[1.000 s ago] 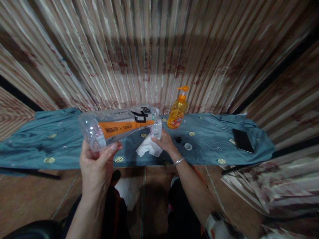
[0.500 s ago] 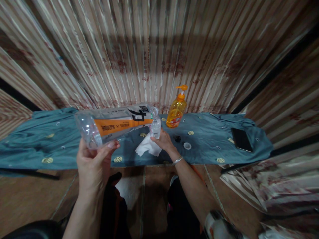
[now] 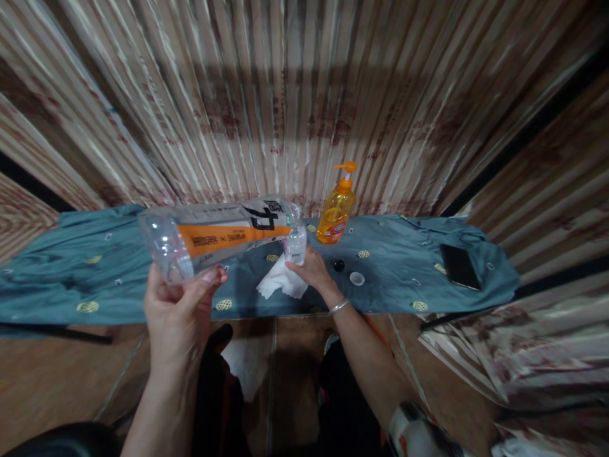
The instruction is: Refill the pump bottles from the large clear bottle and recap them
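My left hand (image 3: 183,304) grips the base end of a large clear bottle (image 3: 223,235) with an orange and grey label. The bottle lies almost level in the air, its neck at the mouth of a small clear bottle (image 3: 295,246). My right hand (image 3: 311,266) holds that small bottle upright, fingers wrapped round it. Beneath it a white cloth or tissue (image 3: 281,283) lies crumpled on the table. Whether liquid is passing between the bottles is too small to tell.
On the blue-green tablecloth (image 3: 114,273) stands an orange pump bottle (image 3: 335,212), behind my right hand. A black cap (image 3: 338,265) and a white cap (image 3: 356,278) lie right of that hand. A dark flat device (image 3: 460,266) rests at the far right. Curtains hang behind.
The base of the large bottle has shifted slightly left and its label has turned a little. Both hands keep their hold.
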A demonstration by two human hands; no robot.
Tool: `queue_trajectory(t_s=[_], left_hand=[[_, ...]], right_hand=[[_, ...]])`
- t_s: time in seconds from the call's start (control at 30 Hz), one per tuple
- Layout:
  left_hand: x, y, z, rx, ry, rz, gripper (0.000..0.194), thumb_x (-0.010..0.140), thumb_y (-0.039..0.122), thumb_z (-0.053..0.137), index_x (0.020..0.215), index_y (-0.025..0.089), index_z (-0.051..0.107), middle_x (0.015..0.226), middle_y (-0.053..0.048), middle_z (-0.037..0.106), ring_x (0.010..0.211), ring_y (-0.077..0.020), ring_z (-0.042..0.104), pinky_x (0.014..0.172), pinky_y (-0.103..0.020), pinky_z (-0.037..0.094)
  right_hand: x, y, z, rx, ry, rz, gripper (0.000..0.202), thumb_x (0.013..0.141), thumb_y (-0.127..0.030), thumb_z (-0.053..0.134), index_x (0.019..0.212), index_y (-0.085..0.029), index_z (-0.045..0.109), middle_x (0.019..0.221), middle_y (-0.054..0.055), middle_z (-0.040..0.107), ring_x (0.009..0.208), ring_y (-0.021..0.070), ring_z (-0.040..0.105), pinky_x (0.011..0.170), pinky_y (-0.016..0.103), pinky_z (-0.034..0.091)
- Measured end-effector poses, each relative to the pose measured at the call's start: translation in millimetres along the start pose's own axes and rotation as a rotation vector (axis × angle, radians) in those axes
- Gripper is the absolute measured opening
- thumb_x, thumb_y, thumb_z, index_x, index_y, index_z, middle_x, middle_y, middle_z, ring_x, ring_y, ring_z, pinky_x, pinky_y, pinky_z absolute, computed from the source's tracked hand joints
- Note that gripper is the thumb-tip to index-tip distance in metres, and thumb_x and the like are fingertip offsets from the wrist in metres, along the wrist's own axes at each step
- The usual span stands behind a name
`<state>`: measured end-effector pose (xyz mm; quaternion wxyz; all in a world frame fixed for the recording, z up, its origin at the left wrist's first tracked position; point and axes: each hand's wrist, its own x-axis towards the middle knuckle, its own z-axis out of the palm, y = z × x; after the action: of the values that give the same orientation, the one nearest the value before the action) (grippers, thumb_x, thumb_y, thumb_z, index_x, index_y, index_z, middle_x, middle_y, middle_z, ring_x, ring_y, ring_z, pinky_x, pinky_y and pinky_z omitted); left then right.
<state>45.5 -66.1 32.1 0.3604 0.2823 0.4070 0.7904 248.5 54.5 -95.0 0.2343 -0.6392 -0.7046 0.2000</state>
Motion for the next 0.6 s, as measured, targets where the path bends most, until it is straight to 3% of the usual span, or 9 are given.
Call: queue_trajectory(t_s=[0.2,0.6], left_hand=[[-0.7,-5.3,-6.3,0.027,-0.042,0.019,0.046,0.044,0.012,0.100,0.081,0.017,0.073,0.072,0.002,0.080,0.058,-0.0142,0.076,0.061,-0.023,0.066],[-1.7,-3.0,-0.6,0.007,-0.025,-0.008,0.056,0.038,0.015,0.106,0.084,0.017,0.074,0.065,0.001,0.079,0.057,-0.0143,0.075,0.061,-0.021,0.066]], right_hand=[[0.3,0.6,0.5,-0.010,0.005,-0.010,0.047,0.096,-0.039,0.083,0.131,-0.013,0.064,0.135,0.022,0.078,0.127,0.0318,0.077,0.103,0.034,0.055],[-0.6,-0.2,-1.2,0.026,0.002,0.002,0.049,0.095,-0.038,0.084,0.132,-0.013,0.063,0.133,0.021,0.079,0.129,0.0320,0.076,0.103,0.034,0.054]])
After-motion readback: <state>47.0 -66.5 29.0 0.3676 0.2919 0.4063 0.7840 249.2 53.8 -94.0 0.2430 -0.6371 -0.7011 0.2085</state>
